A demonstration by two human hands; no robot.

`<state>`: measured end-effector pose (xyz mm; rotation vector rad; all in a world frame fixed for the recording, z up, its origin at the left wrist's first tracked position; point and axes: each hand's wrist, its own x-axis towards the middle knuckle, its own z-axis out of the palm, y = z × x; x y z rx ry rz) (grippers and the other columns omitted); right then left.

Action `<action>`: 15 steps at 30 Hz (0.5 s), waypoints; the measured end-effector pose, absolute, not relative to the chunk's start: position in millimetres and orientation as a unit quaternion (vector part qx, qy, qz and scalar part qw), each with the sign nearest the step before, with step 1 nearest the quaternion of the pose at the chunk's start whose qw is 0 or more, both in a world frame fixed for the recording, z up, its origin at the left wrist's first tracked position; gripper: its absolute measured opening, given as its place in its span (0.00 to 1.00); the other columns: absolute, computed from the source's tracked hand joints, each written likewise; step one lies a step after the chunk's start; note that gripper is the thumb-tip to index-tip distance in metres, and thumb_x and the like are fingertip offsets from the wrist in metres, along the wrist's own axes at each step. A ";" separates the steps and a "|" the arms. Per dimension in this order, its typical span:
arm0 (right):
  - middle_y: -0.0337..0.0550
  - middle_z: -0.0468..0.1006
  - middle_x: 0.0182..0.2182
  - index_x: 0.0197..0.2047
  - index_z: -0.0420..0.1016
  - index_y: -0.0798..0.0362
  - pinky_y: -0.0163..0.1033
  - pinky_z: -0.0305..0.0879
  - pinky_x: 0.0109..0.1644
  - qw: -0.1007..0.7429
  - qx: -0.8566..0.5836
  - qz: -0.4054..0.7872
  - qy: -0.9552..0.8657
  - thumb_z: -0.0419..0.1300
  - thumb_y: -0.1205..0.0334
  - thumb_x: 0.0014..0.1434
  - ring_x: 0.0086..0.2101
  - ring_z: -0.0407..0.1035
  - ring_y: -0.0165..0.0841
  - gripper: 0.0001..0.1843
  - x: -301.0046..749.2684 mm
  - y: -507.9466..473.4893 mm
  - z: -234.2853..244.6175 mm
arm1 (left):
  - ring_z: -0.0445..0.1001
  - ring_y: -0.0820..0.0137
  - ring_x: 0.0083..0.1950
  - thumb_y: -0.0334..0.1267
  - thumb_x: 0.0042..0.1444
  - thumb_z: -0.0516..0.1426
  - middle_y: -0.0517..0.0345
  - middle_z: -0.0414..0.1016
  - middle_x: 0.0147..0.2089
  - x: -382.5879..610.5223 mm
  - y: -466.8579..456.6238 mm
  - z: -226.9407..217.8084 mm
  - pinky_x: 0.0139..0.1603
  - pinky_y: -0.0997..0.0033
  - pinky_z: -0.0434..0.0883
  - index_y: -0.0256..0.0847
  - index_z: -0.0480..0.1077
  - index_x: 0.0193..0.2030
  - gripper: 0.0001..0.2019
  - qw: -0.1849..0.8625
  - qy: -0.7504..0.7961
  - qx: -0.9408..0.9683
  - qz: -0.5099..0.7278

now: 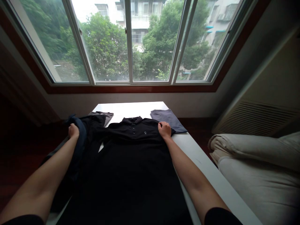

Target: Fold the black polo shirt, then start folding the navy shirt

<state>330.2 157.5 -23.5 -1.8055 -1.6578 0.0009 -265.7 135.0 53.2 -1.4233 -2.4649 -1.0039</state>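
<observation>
A black polo shirt [131, 159] lies face up on a white table [206, 168], collar toward the window. My right hand [164, 129] is closed on the shirt's right shoulder near the sleeve. My left hand [73, 130] is closed at the shirt's left shoulder, where the black sleeve meets a dark blue garment [78, 147] bunched against my wrist. Which of the two fabrics the left fingers grip is hidden. Both forearms reach straight out over the table.
A folded grey-blue garment [167, 119] lies at the far right of the table, and a grey one [106, 116] at the far left. A pale cushioned seat or bedding [257, 168] stands to the right. A large window [131, 40] fills the wall ahead.
</observation>
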 end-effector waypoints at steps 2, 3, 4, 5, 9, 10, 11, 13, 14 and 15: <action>0.54 0.77 0.53 0.52 0.79 0.52 0.46 0.59 0.60 0.332 -0.748 -0.017 -0.575 0.53 0.59 0.68 0.54 0.66 0.46 0.17 346.8 155.9 -21.8 | 0.76 0.54 0.54 0.36 0.71 0.44 0.35 0.76 0.55 -265.6 140.5 45.7 0.55 0.58 0.71 0.22 0.67 0.61 0.22 0.055 -0.835 -0.449 -0.313; 0.55 0.76 0.54 0.54 0.78 0.52 0.47 0.59 0.60 0.324 -0.771 -0.021 -0.548 0.54 0.59 0.67 0.55 0.65 0.47 0.17 355.1 154.7 -21.6 | 0.75 0.54 0.58 0.38 0.71 0.45 0.35 0.74 0.59 -264.7 142.5 41.3 0.57 0.58 0.71 0.24 0.64 0.65 0.23 0.048 -0.841 -0.449 -0.298; 0.56 0.75 0.55 0.55 0.77 0.53 0.49 0.59 0.60 0.313 -0.792 -0.022 -0.524 0.55 0.58 0.66 0.56 0.64 0.48 0.18 362.7 153.4 -21.7 | 0.73 0.54 0.61 0.40 0.71 0.46 0.35 0.71 0.63 -263.1 143.9 36.3 0.60 0.58 0.70 0.26 0.61 0.69 0.25 0.043 -0.839 -0.462 -0.283; 0.58 0.74 0.55 0.57 0.76 0.53 0.50 0.59 0.59 0.300 -0.810 -0.018 -0.504 0.56 0.57 0.65 0.56 0.64 0.49 0.20 369.1 152.2 -22.1 | 0.71 0.53 0.64 0.43 0.71 0.46 0.35 0.69 0.66 -260.9 144.3 30.7 0.62 0.58 0.69 0.28 0.58 0.72 0.28 0.040 -0.831 -0.486 -0.266; 0.65 0.73 0.54 0.57 0.74 0.57 0.56 0.60 0.60 0.247 -0.843 0.021 -0.477 0.60 0.51 0.63 0.56 0.65 0.54 0.25 379.2 149.0 -23.3 | 0.56 0.48 0.75 0.54 0.69 0.48 0.39 0.56 0.76 -248.9 140.1 5.8 0.73 0.50 0.57 0.38 0.53 0.78 0.35 0.084 -0.744 -0.640 -0.171; 0.66 0.74 0.54 0.57 0.75 0.58 0.57 0.60 0.60 0.237 -0.843 0.030 -0.482 0.60 0.49 0.61 0.56 0.66 0.55 0.26 378.8 148.6 -23.1 | 0.52 0.46 0.76 0.55 0.68 0.49 0.42 0.53 0.77 -245.9 139.2 0.5 0.73 0.46 0.54 0.42 0.55 0.77 0.35 0.089 -0.728 -0.667 -0.134; 0.66 0.74 0.53 0.56 0.75 0.59 0.57 0.61 0.60 0.230 -0.841 0.038 -0.488 0.61 0.49 0.60 0.56 0.66 0.55 0.27 378.1 148.2 -22.7 | 0.50 0.44 0.77 0.56 0.66 0.51 0.45 0.52 0.78 -243.1 139.1 -3.5 0.74 0.42 0.52 0.46 0.58 0.76 0.34 0.085 -0.721 -0.681 -0.097; 0.65 0.76 0.52 0.55 0.75 0.58 0.57 0.62 0.59 0.227 -0.836 0.055 -0.497 0.62 0.50 0.58 0.54 0.69 0.55 0.27 377.6 147.6 -21.6 | 0.48 0.43 0.77 0.53 0.66 0.51 0.48 0.52 0.79 -236.9 141.8 -6.9 0.73 0.36 0.52 0.51 0.64 0.73 0.30 0.058 -0.730 -0.679 -0.049; 0.64 0.77 0.51 0.54 0.76 0.57 0.56 0.63 0.58 0.232 -0.833 0.066 -0.499 0.62 0.52 0.58 0.53 0.70 0.54 0.25 378.4 147.5 -21.0 | 0.48 0.43 0.77 0.51 0.66 0.51 0.49 0.52 0.78 -232.6 144.0 -6.1 0.72 0.34 0.52 0.51 0.66 0.72 0.29 0.042 -0.743 -0.667 -0.042; 0.61 0.78 0.50 0.53 0.76 0.56 0.54 0.65 0.56 0.244 -0.829 0.076 -0.498 0.62 0.53 0.57 0.51 0.71 0.52 0.22 379.8 147.5 -20.6 | 0.48 0.43 0.77 0.48 0.66 0.50 0.48 0.54 0.78 -226.9 146.3 -3.9 0.71 0.32 0.52 0.50 0.68 0.70 0.27 0.030 -0.755 -0.654 -0.045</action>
